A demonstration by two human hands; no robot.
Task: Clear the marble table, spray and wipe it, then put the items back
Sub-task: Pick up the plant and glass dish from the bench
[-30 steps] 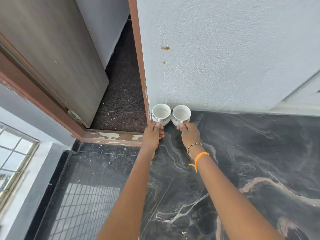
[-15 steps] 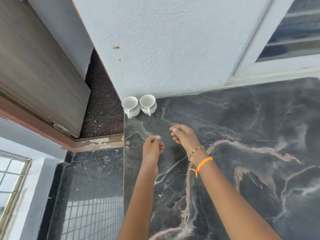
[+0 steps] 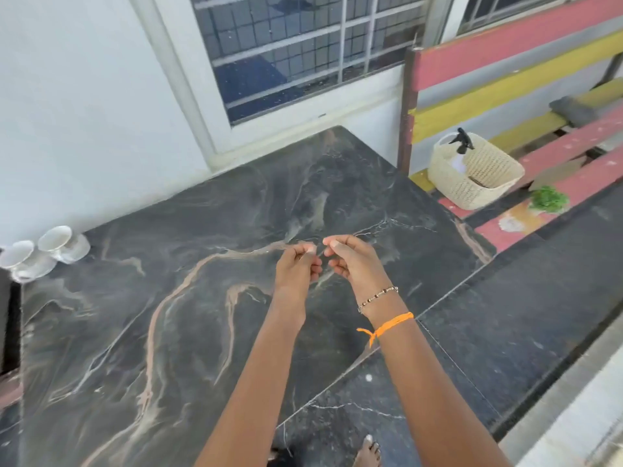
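Dark marble table (image 3: 188, 332) with tan veins. My two white cups (image 3: 43, 251) sit upright, side by side in its far-left corner by the wall.

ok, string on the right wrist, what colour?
Orange string, tied below a beaded bracelet; head view, the only one.

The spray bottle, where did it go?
The spray bottle stands inside the woven basket on the striped bench, at the right of the head view, beyond the marble table.
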